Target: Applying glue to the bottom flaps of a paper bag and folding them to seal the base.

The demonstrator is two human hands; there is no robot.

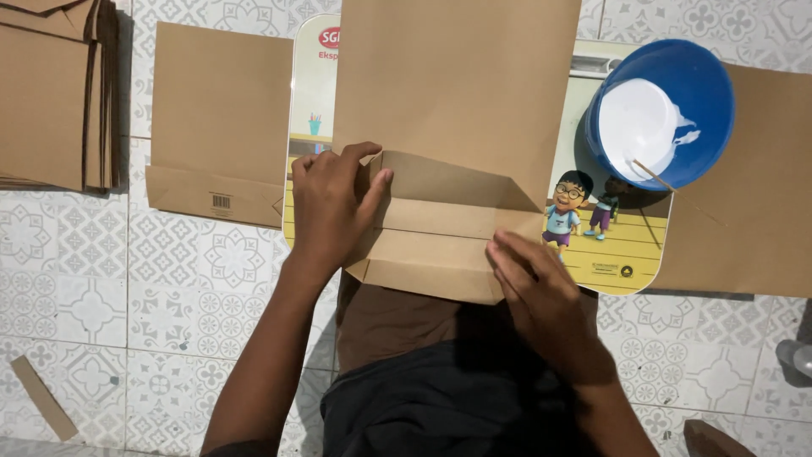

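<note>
A brown paper bag (457, 93) lies flat on a small cartoon-printed table (622, 254), its bottom end folded open into flaps toward me. My left hand (331, 203) presses down on the left side of the folded bottom, thumb on the crease. My right hand (533, 292) presses the lower right corner of the folded flap (427, 258) with flat fingers. Neither hand grips anything.
A blue bowl (706, 85) of white glue with a thin stick (655, 176) stands on the table's right. A finished brown bag (216, 127) lies to the left, a stack of brown paper (51, 93) at far left, another brown sheet (753, 220) at right. Patterned tile floor (169, 288) below.
</note>
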